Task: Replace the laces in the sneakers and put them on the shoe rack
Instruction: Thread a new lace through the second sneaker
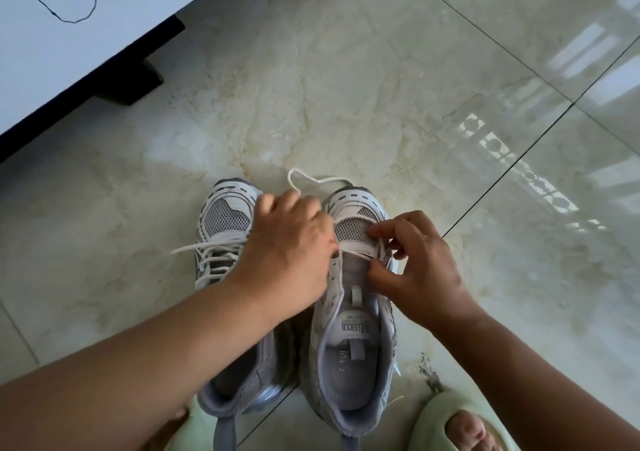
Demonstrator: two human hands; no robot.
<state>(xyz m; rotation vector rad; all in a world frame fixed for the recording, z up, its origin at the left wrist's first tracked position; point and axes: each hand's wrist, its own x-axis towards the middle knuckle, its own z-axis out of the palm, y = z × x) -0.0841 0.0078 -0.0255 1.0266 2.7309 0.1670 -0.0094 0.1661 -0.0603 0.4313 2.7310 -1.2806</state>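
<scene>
Two grey and white sneakers stand side by side on the tiled floor, toes pointing away from me. The left sneaker (221, 222) is laced with a white lace. The right sneaker (349, 339) has most eyelets bare, and a white lace (308, 178) crosses its lowest eyelets and loops past the toe onto the floor. My left hand (291, 253) grips the lace at that shoe's left side. My right hand (415, 263) pinches the lace end at the eyelets on the right side.
A white cabinet (69, 34) with a dark base stands at the upper left, a thin black cord lying on it. My foot in a pale green slipper (457, 423) is at the bottom right. Glossy marble tiles (450, 69) spread ahead and to the right.
</scene>
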